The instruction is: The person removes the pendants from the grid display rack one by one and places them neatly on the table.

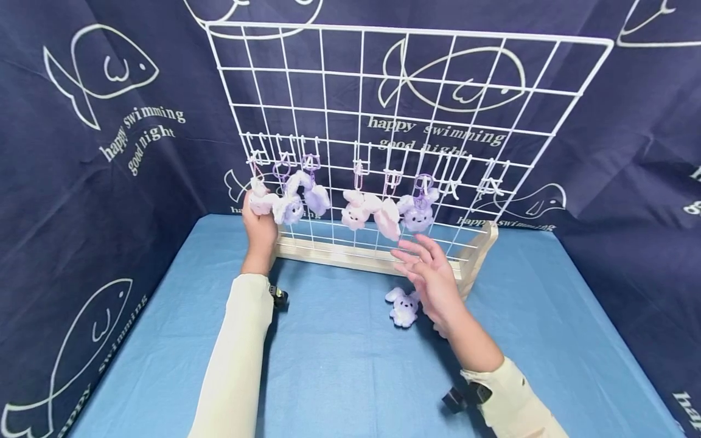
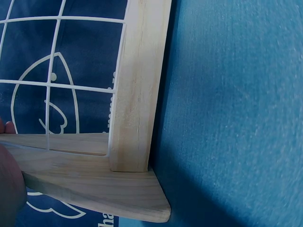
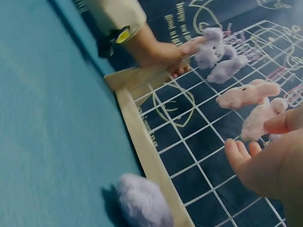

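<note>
A white wire grid rack (image 1: 342, 91) stands upright in a wooden base (image 1: 334, 254). At its left end my left hand (image 1: 260, 228) grips the wooden side piece (image 2: 90, 182), with fingers and thumb on either side. My right hand (image 1: 432, 277) is raised before the grid, fingers loosely spread and holding nothing. Just above its fingertips hangs a purple bunny plush keychain (image 1: 418, 214). Pink bunny keychains (image 1: 357, 213) hang to its left; purple ones (image 1: 292, 208) and a pale pink one (image 1: 263, 201) hang near my left hand.
A purple bunny plush (image 1: 404, 308) lies on the blue cloth (image 1: 334, 359) left of my right hand; another pale plush is mostly hidden under that hand. White hooks (image 1: 451, 188) stick out at the grid's right. Dark fish-print fabric (image 1: 109, 201) surrounds the table.
</note>
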